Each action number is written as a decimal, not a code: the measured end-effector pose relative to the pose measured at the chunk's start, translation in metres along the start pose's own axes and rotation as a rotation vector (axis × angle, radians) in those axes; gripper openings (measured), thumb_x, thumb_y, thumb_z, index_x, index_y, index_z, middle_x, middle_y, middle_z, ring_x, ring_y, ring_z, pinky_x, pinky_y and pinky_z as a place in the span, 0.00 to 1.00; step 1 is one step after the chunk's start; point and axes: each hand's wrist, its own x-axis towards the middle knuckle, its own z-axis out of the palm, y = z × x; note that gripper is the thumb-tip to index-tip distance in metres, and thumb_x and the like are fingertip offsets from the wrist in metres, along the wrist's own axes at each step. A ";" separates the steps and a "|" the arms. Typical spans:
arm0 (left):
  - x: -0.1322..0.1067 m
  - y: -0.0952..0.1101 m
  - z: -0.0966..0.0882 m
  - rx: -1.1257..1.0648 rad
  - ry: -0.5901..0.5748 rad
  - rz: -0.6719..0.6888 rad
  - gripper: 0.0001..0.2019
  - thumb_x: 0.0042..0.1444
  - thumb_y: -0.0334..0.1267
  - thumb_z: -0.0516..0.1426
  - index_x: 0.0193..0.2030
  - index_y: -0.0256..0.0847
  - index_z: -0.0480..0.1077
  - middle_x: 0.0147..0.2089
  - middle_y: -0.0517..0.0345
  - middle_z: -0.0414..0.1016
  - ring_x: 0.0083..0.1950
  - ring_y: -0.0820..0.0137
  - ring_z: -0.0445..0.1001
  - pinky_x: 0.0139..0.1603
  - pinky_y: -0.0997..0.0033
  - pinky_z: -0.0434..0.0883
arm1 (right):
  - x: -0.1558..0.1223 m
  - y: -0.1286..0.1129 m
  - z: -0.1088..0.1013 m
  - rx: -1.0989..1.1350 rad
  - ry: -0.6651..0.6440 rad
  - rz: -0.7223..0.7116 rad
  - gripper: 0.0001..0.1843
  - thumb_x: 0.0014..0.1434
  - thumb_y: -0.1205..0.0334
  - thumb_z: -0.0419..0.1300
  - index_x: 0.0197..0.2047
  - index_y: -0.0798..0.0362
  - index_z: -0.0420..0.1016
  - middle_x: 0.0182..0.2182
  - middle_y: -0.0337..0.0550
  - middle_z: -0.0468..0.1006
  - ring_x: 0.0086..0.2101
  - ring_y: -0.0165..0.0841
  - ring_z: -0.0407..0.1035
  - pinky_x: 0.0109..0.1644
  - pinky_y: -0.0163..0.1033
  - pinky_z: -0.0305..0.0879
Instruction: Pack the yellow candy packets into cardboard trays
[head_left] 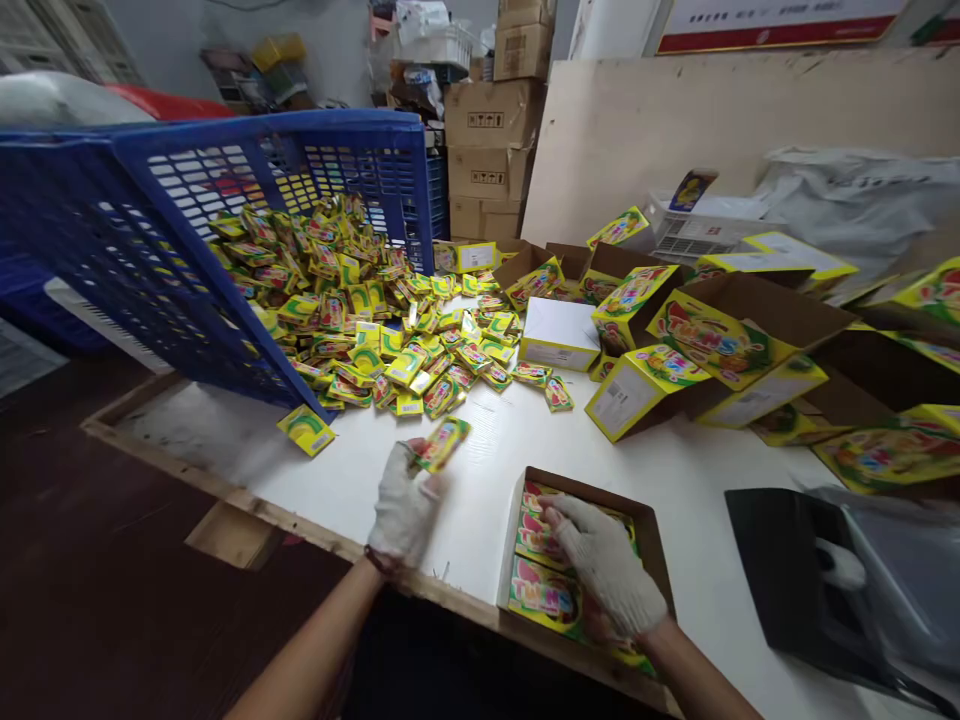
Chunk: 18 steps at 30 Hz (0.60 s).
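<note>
A small yellow-and-green candy packet [444,445], slightly blurred, is gripped in the fingertips of my left hand [405,505], which wears a white knit glove with bare fingertips. It is raised over the white tabletop. My right hand [600,560], gloved the same way, reaches into an open display box [656,545] at the table's front edge. Its fingers are stretched out on the packets, with no packet visibly gripped. Colourful "TWINS" candy packets [544,590] lie in rows inside this box, partly hidden beneath that hand.
A tipped blue plastic crate [217,270] spills a heap of candy packets [360,340] across the table's left side. One packet [306,430] lies apart near the crate. Empty display boxes [720,340] are piled on the right. A black object [787,570] and clear plastic lie at the lower right.
</note>
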 end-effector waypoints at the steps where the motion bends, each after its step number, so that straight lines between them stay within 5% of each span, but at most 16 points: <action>1: -0.015 0.008 0.011 -0.098 -0.073 0.114 0.26 0.51 0.38 0.56 0.58 0.39 0.60 0.56 0.47 0.71 0.56 0.62 0.73 0.58 0.60 0.71 | 0.003 -0.008 0.000 0.085 -0.003 0.045 0.25 0.59 0.44 0.50 0.50 0.52 0.73 0.41 0.48 0.78 0.36 0.39 0.73 0.38 0.43 0.71; 4: -0.047 0.027 0.038 -0.294 -0.311 0.407 0.31 0.52 0.34 0.56 0.64 0.42 0.57 0.64 0.45 0.63 0.66 0.59 0.64 0.65 0.56 0.65 | 0.013 -0.022 -0.014 0.205 -0.027 0.051 0.33 0.57 0.42 0.52 0.60 0.54 0.65 0.40 0.47 0.78 0.35 0.38 0.73 0.35 0.41 0.71; 8: -0.037 0.036 0.059 -0.052 -0.368 0.584 0.35 0.50 0.29 0.54 0.68 0.42 0.54 0.68 0.47 0.60 0.69 0.59 0.60 0.69 0.54 0.60 | 0.021 -0.006 -0.042 0.061 -0.025 0.012 0.24 0.53 0.47 0.57 0.48 0.53 0.73 0.36 0.43 0.78 0.37 0.39 0.72 0.38 0.41 0.69; 10: -0.006 0.032 0.058 0.200 -0.248 0.523 0.34 0.47 0.29 0.56 0.65 0.40 0.59 0.66 0.47 0.63 0.69 0.58 0.59 0.71 0.55 0.58 | 0.022 0.010 -0.045 -0.002 0.130 0.030 0.21 0.52 0.48 0.56 0.44 0.52 0.72 0.34 0.42 0.77 0.36 0.38 0.71 0.39 0.42 0.68; 12: 0.033 0.024 0.047 0.426 -0.081 0.294 0.29 0.46 0.31 0.58 0.58 0.39 0.65 0.60 0.47 0.67 0.66 0.57 0.62 0.70 0.58 0.59 | 0.022 0.027 -0.038 -0.042 0.226 0.043 0.19 0.52 0.49 0.55 0.43 0.51 0.71 0.32 0.41 0.76 0.35 0.38 0.70 0.40 0.42 0.68; 15: 0.088 0.009 0.023 0.524 0.085 0.084 0.26 0.47 0.38 0.61 0.54 0.35 0.66 0.57 0.40 0.64 0.63 0.48 0.62 0.65 0.49 0.62 | 0.023 0.043 -0.020 -0.038 0.192 0.047 0.17 0.54 0.51 0.54 0.43 0.51 0.70 0.32 0.40 0.76 0.33 0.37 0.70 0.39 0.41 0.67; 18: 0.122 -0.003 0.004 0.570 0.189 -0.068 0.35 0.44 0.47 0.64 0.56 0.30 0.62 0.58 0.33 0.58 0.61 0.40 0.61 0.59 0.45 0.65 | 0.025 0.047 -0.008 -0.024 0.165 0.041 0.15 0.57 0.53 0.53 0.44 0.51 0.71 0.34 0.42 0.77 0.37 0.38 0.72 0.43 0.41 0.68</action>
